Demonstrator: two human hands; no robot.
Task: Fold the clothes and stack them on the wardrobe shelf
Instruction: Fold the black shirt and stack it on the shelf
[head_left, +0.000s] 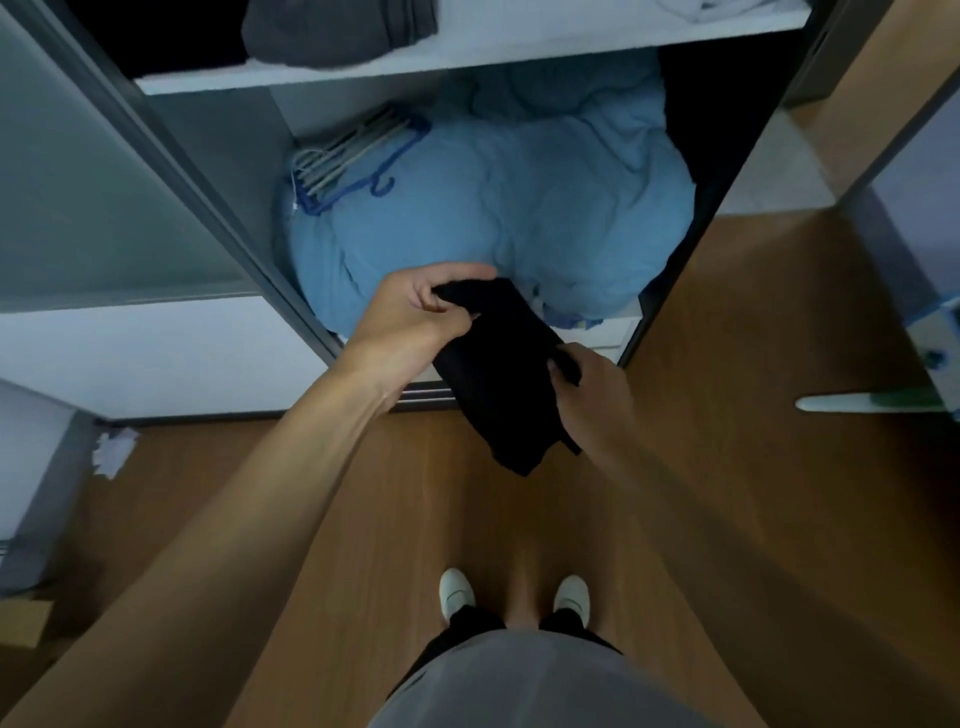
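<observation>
In front of the open wardrobe (171, 156), the black garment (498, 374) hangs in the air between the left hand (410, 312), which pinches its top corner, and the right hand (592, 384), which grips its side. With nothing under it, it may sag out of shape or slip free before reaching the shelf (363, 67).

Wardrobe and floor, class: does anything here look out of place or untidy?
Yes. Crumpled white paper lies on the floor at the left. Hangers lie loose on the blue bedding, which is bundled unfolded under the shelf. The black garment gripped by the left hand and right hand looks normal.
</observation>
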